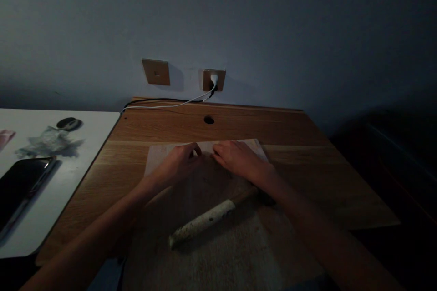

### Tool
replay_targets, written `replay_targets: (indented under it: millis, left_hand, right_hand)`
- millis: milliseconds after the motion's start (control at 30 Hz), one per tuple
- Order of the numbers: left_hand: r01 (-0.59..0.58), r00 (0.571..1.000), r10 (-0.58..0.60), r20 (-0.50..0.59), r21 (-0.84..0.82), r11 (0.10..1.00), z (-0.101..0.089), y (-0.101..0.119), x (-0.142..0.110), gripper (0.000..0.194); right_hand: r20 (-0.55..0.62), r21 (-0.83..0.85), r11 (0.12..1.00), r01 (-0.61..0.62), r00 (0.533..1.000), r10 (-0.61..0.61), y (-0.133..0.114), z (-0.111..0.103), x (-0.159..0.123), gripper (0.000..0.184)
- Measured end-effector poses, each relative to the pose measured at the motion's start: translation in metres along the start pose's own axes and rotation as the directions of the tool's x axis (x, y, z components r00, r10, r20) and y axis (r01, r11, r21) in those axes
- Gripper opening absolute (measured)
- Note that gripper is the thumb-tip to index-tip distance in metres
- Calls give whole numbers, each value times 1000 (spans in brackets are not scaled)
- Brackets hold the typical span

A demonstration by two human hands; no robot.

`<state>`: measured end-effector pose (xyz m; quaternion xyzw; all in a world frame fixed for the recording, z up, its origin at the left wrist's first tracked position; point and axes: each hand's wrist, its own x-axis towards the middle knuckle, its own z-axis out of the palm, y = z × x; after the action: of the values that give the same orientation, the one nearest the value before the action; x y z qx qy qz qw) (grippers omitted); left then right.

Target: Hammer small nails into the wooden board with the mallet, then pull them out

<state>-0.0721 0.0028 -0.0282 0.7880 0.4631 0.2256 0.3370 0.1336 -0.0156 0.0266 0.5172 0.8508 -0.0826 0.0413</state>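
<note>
A pale wooden board [205,200] lies on the wooden table. Over its far part, my left hand [182,158] is closed, with thumb and forefinger curled toward each other. My right hand [235,157] faces it a short gap away, its fingers bent inward and pressed together. Whatever either hand pinches is too small or too dark to make out. Nearer to me, a hammer [205,223] lies slantwise on the board, its handle wrapped in worn, stained white material. The dark head end is partly covered by my right forearm. Tiny specks on the board between my wrists are unclear.
Against the wall stands the wooden table [324,182] with a round cable hole [209,120]. White and black cables [164,106] run from a wall socket [220,80]. At left, a white table [68,195] bears a black phone-like device [22,186], crumpled wrapping [49,141] and a dark round object [68,123].
</note>
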Motion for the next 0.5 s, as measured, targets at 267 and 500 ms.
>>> replay_targets:
  millis: [267,500]
  left_hand:
    - [-237,971,193,143,436,868,4,3,4,21]
    - [-331,943,258,209,529,782,0,20,23,24]
  right_hand:
    - [-25,122,979,164,986,-162,8,-11,-9,15]
    - [-120,318,918,235,971,-207,26,-9,-28,21]
